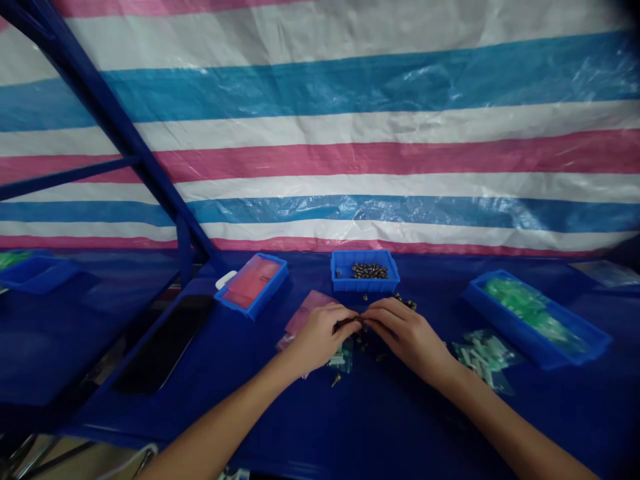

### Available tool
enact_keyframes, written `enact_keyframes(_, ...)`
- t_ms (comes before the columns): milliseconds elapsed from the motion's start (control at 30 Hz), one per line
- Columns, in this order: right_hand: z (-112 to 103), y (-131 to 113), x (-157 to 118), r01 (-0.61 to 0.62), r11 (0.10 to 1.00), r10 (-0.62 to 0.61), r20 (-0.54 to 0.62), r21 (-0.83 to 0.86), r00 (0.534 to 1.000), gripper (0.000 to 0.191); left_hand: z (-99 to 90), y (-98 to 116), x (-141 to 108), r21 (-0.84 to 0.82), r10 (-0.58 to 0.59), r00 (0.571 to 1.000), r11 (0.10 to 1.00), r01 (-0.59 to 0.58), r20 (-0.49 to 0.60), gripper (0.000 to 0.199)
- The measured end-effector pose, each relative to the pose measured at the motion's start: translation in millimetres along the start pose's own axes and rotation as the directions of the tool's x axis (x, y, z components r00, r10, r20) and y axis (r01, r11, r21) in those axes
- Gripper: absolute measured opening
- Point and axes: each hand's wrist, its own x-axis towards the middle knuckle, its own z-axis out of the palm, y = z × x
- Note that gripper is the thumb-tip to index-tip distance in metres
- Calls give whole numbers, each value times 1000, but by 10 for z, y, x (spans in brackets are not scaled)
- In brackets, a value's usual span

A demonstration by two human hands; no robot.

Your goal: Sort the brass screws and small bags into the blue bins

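Note:
My left hand [320, 335] and my right hand [411, 333] meet at the fingertips over the blue table. Both pinch around a tiny dark brassy bit that is too small to name and mostly covered by the fingers. Small brass-coloured screws [336, 380] lie loose beneath and around the hands. Under my left hand are a pink plastic bag [313, 303] and a clear packet [343, 360] with pale pieces inside. Just beyond the hands stands a blue bin [365, 285], holding a heap of the dark screws [370, 271].
To the left are a blue tray of pink bags [254, 279] and a black phone-like slab [163, 347]. On the right, packets of pale plugs [486, 357] lie beside a blue bin of green packets [530, 310]. A blue metal frame [115, 113] rises at left before striped sheeting.

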Motion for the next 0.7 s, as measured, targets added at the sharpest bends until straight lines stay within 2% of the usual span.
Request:
enact_keyframes(67,-25,13,69,-23,999,22,-14,-29,1000,15,9,7,-19,44,33,999,999,-31,-41,19)
enact_keyframes(200,-133,157,303,-170,971,128,-230,-171,965,12,-6,4,-50,206,63,981,978,-25,-184,28)
enact_keyframes(300,-183,309,379,-289,910,201,-291,-298,935,17,-66,-57,-37,400,97,976,916,-11,-194,27)
enact_keyframes(367,-154,359,340,-310,898,241,-243,-311,940,20,-117,-118,-22,526,102,981,850,0,-165,23)
enact_keyframes(467,-28,343,232,-251,915,246,-55,-316,968,22,-171,-211,-9,639,86,985,769,28,-147,22)
enact_keyframes(533,71,317,193,-195,913,231,61,-358,971,26,-182,-260,-8,657,73,984,752,53,-163,20)
enact_keyframes(633,169,325,209,-157,905,221,123,-395,968,26,-170,-305,-11,646,68,981,760,68,-183,18)
enact_keyframes(700,181,355,237,-164,922,219,123,-351,968,23,-161,-318,-10,642,80,980,765,58,-184,18)
